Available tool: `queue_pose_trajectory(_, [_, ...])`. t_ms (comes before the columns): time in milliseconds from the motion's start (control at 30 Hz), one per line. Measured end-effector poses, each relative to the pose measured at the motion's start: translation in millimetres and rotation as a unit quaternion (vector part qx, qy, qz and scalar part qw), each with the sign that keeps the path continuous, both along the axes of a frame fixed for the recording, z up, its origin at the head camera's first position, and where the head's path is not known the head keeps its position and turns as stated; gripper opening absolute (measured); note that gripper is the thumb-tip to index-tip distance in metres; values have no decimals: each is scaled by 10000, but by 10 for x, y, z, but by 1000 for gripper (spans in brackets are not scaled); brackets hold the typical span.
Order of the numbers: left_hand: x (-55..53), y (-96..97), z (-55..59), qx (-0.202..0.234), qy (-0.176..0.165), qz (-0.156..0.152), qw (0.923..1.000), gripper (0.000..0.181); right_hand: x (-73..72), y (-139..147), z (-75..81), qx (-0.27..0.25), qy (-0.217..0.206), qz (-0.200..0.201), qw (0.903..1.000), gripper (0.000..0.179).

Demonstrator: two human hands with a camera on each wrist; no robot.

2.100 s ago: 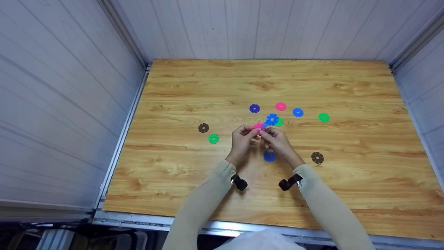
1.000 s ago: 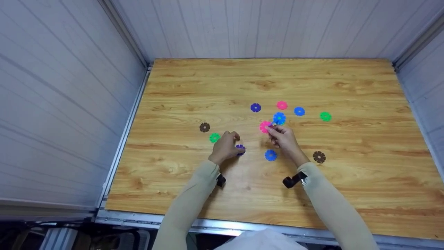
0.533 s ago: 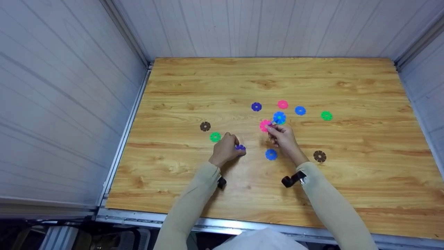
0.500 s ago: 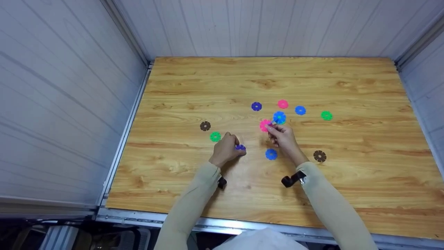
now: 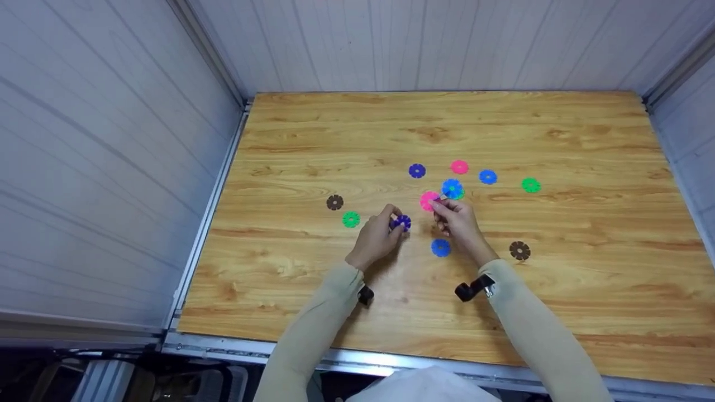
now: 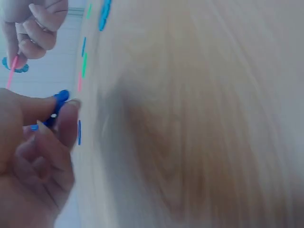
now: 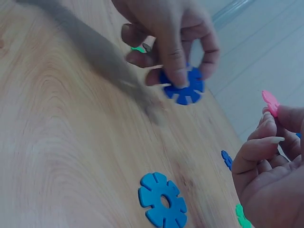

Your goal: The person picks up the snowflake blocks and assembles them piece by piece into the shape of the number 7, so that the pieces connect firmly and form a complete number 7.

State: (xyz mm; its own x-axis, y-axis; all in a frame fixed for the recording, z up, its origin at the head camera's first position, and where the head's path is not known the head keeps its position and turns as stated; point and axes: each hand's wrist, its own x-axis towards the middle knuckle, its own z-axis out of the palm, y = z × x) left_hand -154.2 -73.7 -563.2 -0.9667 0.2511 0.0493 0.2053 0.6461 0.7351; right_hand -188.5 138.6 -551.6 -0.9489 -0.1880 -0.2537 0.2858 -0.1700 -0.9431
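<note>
In the head view my left hand [image 5: 375, 240] pinches a dark blue notched plastic disc [image 5: 403, 222] between thumb and fingers. The right wrist view shows that disc [image 7: 188, 91] held above the table, its slots facing down. My right hand [image 5: 459, 223] pinches a pink notched disc [image 5: 428, 201] by its edge. A bright blue notched disc [image 5: 452, 187] sits just beyond these fingertips, joined to the pink one; part of the joint is hidden by my fingers. The two hands are a short way apart, the left one lower and nearer my body.
On the wooden table [image 5: 279, 279] lie several loose notched discs: a blue disc [image 5: 441, 247] between my forearms, a brown disc [image 5: 519, 250] to the right, a green disc [image 5: 351, 219] and another brown disc [image 5: 334, 202] to the left. White panel walls [image 5: 111, 139] enclose the table.
My left hand left the joined discs, took the dark blue disc from the table on the left, and has now raised it rightward toward my right hand. The right hand stays nearly still.
</note>
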Motion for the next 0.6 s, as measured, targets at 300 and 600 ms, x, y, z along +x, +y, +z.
queue_pose_trajectory(300, [-19, 91, 26, 118, 1298, -38, 9915, 26, 28, -50, 3, -67, -21, 18, 10000, 25])
queue_pose_trajectory(600, [-23, 135, 34, -262, 1892, -58, 9816, 28, 42, -59, -1, -11, -87, 23, 10000, 26])
